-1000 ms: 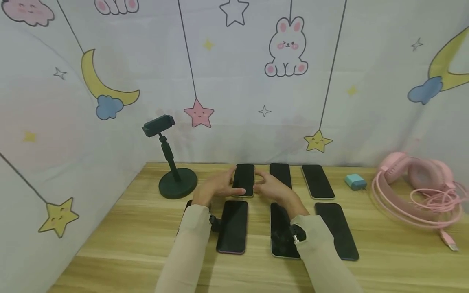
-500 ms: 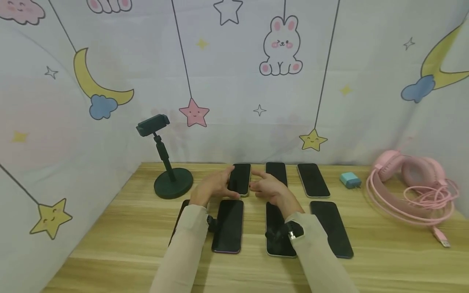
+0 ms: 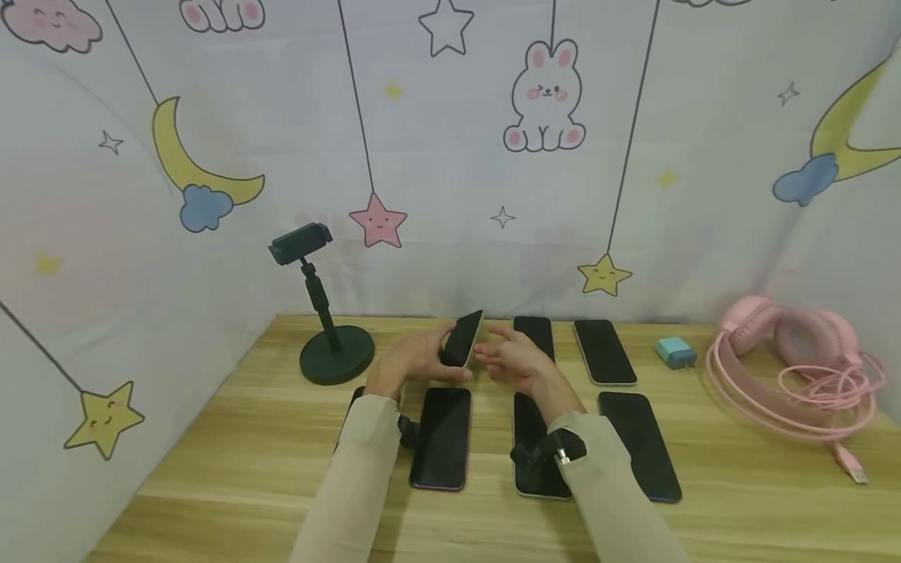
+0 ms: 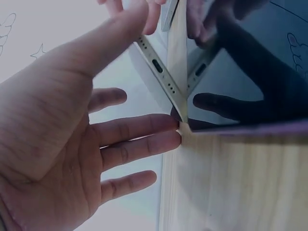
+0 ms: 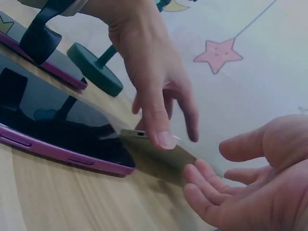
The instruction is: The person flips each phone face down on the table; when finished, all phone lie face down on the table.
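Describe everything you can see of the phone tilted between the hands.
The phone has a dark, glossy screen and a pale, metal-looking edge, with a port between rows of small holes at its near end. It is tilted, right side raised, near the back of the table. The left hand holds it; the right hand is beside it, contact unclear.

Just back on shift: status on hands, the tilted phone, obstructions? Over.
Left hand holds the tilted phone. Right hand at its raised edge, contact unclear. Purple-rimmed phone flat on near side, seemingly not blocking.
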A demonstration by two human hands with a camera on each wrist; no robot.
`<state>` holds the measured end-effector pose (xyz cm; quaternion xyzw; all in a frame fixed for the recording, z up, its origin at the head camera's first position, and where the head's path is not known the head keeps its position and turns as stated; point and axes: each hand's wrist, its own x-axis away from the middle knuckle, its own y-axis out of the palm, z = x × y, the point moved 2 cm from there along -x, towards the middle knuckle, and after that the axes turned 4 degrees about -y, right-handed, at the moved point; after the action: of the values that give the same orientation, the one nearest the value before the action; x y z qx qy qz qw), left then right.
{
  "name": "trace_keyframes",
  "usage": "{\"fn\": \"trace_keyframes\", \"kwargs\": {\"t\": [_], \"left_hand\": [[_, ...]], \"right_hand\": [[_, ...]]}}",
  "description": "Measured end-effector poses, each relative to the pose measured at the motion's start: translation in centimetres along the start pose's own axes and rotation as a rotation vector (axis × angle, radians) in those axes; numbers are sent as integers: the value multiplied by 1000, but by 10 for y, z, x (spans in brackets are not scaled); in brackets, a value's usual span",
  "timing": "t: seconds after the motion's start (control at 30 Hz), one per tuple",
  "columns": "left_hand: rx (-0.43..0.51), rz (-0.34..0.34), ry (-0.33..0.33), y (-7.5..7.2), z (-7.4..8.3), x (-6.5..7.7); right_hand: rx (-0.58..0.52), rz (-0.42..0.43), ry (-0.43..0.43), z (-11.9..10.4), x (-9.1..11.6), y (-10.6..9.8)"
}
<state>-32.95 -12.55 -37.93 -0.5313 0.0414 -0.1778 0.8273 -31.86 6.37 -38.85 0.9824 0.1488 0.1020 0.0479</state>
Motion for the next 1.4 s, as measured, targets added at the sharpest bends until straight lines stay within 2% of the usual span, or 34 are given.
{"fn": "trace_keyframes", "kwargs": {"t": [0.27,0.57,0.77,0.97,1.2,1.4], "left_hand": [[108,-44,37,-3,-5,4],[113,-66,67,-7,-2,3],[174,-76,89,-16,-2,3],[154,-78,63,-16,-5,6],[236,-102,56,-16,-4,6],[298,-97,94,-17,-4,5]], "right_hand": [[8,-93,-55,-2,1,6],[30,-166,-81,3,4,6],[49,-211,-111,0,4,11],[78,-233,-80,1,3,13],[65,-236,-67,3,4,13],[103,-258,-48,5,3,14]]}}
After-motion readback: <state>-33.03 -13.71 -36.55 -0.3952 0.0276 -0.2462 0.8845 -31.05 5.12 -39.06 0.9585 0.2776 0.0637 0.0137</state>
